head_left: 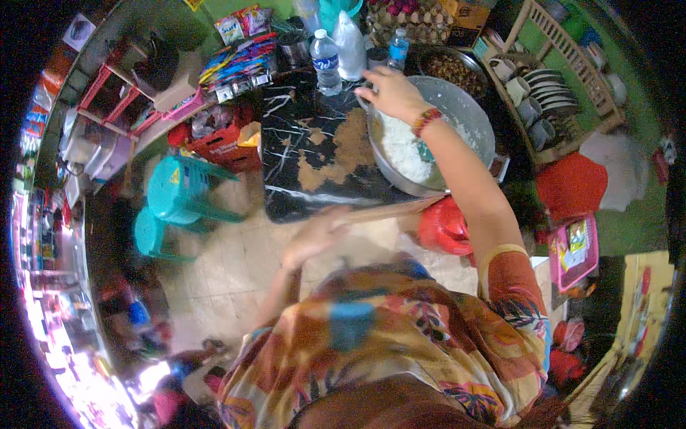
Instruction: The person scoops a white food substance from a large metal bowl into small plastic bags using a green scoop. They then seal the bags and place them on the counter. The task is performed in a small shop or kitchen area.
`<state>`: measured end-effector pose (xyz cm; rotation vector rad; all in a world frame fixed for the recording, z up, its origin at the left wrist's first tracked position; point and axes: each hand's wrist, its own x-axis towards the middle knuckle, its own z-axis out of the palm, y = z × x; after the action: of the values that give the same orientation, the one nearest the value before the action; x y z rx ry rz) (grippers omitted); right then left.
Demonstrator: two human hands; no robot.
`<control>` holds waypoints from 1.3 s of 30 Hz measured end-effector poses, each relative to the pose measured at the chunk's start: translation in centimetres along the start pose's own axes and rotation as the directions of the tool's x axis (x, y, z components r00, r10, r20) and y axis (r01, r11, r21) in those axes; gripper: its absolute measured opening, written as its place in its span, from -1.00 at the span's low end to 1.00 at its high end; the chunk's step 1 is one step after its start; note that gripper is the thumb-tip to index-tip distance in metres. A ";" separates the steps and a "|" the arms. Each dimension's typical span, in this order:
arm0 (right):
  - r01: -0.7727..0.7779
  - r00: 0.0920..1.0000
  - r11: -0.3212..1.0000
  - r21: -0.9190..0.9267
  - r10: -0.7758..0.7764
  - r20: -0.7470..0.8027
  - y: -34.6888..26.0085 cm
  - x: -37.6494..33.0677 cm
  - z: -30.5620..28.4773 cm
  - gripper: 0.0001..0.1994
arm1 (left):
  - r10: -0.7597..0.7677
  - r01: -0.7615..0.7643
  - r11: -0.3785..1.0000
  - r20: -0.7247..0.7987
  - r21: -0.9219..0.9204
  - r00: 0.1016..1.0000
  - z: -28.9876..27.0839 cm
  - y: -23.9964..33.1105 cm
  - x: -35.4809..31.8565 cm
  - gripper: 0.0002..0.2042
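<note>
My right hand (394, 96) is over the far left rim of a large round metal bowl (480, 114), fingers stretched apart and nothing visible in them. Whether it touches the rim I cannot tell. White powder (407, 154) fills much of the bowl's left side, and a bit of green shows under my forearm. Just beyond that hand stand a clear plastic bag of white stuff (350, 48) and a capped water bottle (326, 64). My left hand (313, 239) hangs off the table's near edge, smeared by motion, so its fingers do not read.
Brown powder (350, 143) lies spread on the black marbled table (286, 168). Behind the bowl are a pan of brown bits (454, 70) and an egg tray (411, 28). A dish rack (572, 132) stands at right, teal stools (182, 189) at left, a red container (444, 227) below.
</note>
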<state>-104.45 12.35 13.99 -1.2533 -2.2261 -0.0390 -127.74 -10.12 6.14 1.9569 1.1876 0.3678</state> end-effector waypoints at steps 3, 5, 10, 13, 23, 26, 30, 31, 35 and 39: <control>0.015 0.979 0.998 0.064 -0.028 0.200 2.4 0.7 0.3 -0.75 | -0.120 0.120 0.993 -0.073 -0.015 0.990 1.0 1.2 1.1 -0.48; 0.000 0.952 0.995 0.101 -0.031 0.306 5.1 0.8 -0.1 -0.77 | -0.181 0.180 0.983 -0.150 -0.020 0.972 1.3 2.5 1.9 -0.48; -0.319 0.606 0.938 0.139 0.089 0.791 11.3 -2.5 -2.0 -0.78 | -0.125 0.147 0.989 -0.516 0.002 0.848 2.6 4.1 4.0 -0.56; -0.251 0.474 0.963 0.097 0.035 0.880 12.3 -4.6 -1.4 -0.78 | -0.332 0.196 0.936 -0.546 -0.293 0.769 3.6 4.3 6.6 -0.55; 0.125 0.924 0.910 -0.395 0.037 0.380 12.6 -5.1 -7.6 -0.84 | -0.298 -0.038 0.831 -0.503 -0.555 0.811 1.4 1.8 14.8 -0.49; 0.077 0.921 0.885 -0.459 0.112 0.372 14.1 -5.6 -3.8 -0.85 | -0.262 -0.101 0.726 -0.409 -0.680 0.874 0.4 4.5 15.5 -0.44; 0.005 0.909 0.933 -0.360 0.146 0.391 15.2 -5.9 -0.1 -0.84 | -0.354 -0.037 0.694 -0.386 -0.719 0.852 1.8 0.7 16.1 -0.39; -0.062 0.885 0.952 -0.301 0.192 0.424 15.3 -5.8 0.1 -0.84 | -0.314 -0.069 0.665 -0.362 -0.744 0.878 1.3 0.7 16.0 -0.39; -0.017 0.919 0.994 -0.110 0.059 0.389 15.2 -5.4 1.4 -0.82 | -0.347 0.013 0.740 -0.365 -0.673 0.864 0.8 1.8 15.3 -0.37; 0.372 0.879 0.928 0.032 -0.363 0.309 14.7 -3.5 3.0 -0.81 | -0.328 0.025 0.776 -0.369 -0.631 0.870 0.5 1.7 15.5 -0.36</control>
<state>-92.84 18.78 6.12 -0.8761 -2.7232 -0.0215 -118.42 2.35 4.75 1.1953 1.3226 1.0258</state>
